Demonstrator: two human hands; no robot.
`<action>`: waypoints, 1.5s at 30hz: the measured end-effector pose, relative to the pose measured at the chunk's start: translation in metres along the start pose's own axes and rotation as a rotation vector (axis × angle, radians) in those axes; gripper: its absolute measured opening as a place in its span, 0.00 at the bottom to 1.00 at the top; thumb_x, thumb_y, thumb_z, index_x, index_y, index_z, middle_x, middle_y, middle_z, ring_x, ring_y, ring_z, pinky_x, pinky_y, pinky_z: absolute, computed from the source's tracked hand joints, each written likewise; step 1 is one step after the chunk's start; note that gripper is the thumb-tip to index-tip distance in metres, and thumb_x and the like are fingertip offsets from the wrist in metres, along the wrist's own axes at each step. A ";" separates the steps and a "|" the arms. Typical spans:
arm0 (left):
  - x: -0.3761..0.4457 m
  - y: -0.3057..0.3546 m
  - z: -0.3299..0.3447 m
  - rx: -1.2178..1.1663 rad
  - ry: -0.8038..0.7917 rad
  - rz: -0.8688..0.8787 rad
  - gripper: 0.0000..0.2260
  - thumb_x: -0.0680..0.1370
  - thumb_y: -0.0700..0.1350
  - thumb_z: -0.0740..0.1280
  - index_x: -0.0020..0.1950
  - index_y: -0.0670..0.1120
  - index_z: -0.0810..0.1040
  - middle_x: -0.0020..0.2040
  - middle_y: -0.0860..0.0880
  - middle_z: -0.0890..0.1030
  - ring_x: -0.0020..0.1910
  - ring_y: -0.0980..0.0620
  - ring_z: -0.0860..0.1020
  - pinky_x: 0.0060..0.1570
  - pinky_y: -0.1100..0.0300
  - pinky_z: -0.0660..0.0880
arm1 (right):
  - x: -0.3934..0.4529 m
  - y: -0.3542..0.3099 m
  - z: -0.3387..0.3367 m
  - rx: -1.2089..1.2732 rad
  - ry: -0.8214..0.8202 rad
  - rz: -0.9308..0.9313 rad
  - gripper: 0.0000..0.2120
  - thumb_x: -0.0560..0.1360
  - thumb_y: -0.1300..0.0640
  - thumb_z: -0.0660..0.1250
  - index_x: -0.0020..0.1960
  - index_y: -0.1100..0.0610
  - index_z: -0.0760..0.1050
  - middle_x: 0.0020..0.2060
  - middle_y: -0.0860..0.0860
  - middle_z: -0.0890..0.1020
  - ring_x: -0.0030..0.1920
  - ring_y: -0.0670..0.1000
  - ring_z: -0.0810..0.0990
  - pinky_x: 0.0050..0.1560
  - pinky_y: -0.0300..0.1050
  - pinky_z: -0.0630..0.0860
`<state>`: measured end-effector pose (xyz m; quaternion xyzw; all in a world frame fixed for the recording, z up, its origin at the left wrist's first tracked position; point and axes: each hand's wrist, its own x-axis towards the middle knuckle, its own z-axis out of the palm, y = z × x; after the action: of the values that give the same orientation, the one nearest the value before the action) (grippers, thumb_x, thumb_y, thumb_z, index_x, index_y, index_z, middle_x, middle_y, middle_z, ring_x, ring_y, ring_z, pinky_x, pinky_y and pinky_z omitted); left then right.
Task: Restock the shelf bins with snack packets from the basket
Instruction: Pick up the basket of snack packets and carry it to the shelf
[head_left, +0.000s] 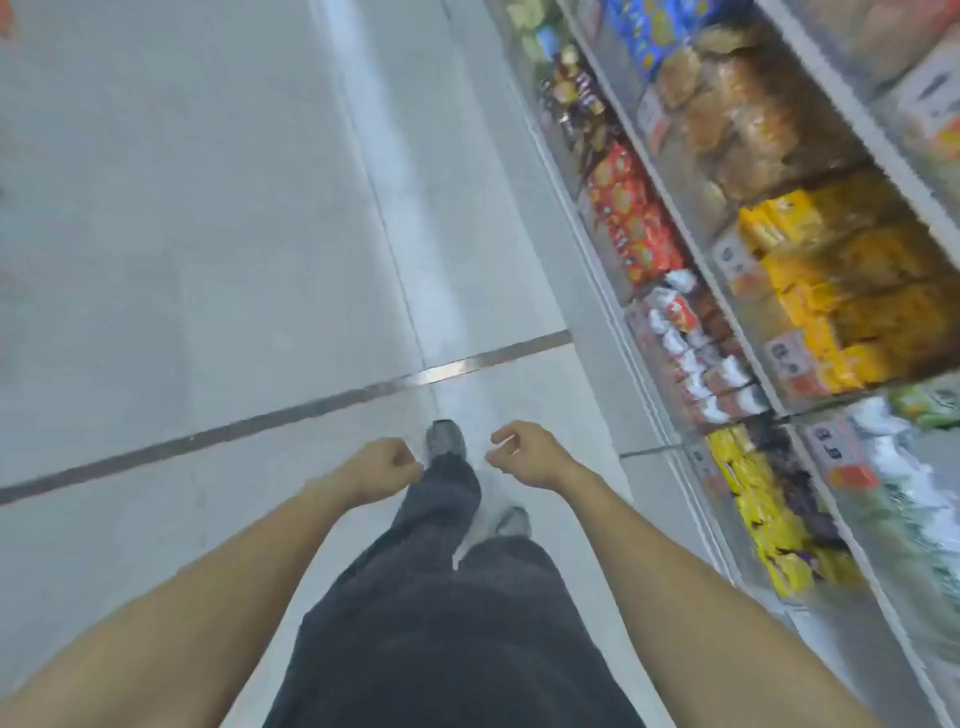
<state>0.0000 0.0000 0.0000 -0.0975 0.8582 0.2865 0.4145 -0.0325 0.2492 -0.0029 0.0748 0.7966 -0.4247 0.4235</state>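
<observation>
Both my hands hover over the floor in front of my legs and hold nothing. My left hand (382, 462) is curled into a fist. The fingers of my right hand (524, 449) are loosely curled with a gap between them and the thumb. The shelf bins (748, 343) run along the right side, about an arm's length from my right hand. They hold red packets (631, 218), yellow packets (831, 280), red and white packets (696, 358) and yellow and purple packets (774, 519). No basket is in view. The picture is blurred.
Grey tiled floor (182, 234) fills the left and middle, crossed by a dark metal strip (291, 410). My legs in dark trousers (441, 597) and grey shoes (444, 439) stand mid-stride in the aisle. The shelf's lower rail (613, 312) borders the walkway on the right.
</observation>
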 end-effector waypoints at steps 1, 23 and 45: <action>-0.013 -0.026 0.003 -0.034 0.011 -0.049 0.12 0.77 0.56 0.65 0.49 0.48 0.74 0.47 0.52 0.77 0.45 0.52 0.76 0.46 0.56 0.71 | 0.006 -0.009 0.018 -0.027 -0.059 -0.012 0.13 0.75 0.51 0.71 0.58 0.52 0.75 0.50 0.49 0.79 0.52 0.52 0.81 0.46 0.41 0.74; -0.188 -0.419 -0.055 -1.077 0.525 -0.580 0.09 0.79 0.50 0.65 0.52 0.46 0.77 0.47 0.50 0.79 0.48 0.49 0.78 0.53 0.57 0.72 | 0.115 -0.346 0.439 -0.852 -0.573 -0.279 0.12 0.77 0.55 0.70 0.57 0.59 0.77 0.47 0.53 0.81 0.37 0.47 0.80 0.32 0.33 0.72; -0.233 -0.808 -0.299 -1.465 0.755 -0.924 0.06 0.79 0.48 0.66 0.49 0.47 0.78 0.47 0.48 0.82 0.45 0.50 0.81 0.48 0.57 0.76 | 0.276 -0.710 0.891 -1.324 -0.870 -0.470 0.10 0.76 0.55 0.69 0.56 0.57 0.79 0.52 0.51 0.81 0.51 0.51 0.80 0.48 0.39 0.75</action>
<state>0.2797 -0.8479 -0.0060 -0.7504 0.4185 0.5114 0.0171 -0.0020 -0.9224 -0.0209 -0.5299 0.6419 0.0641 0.5505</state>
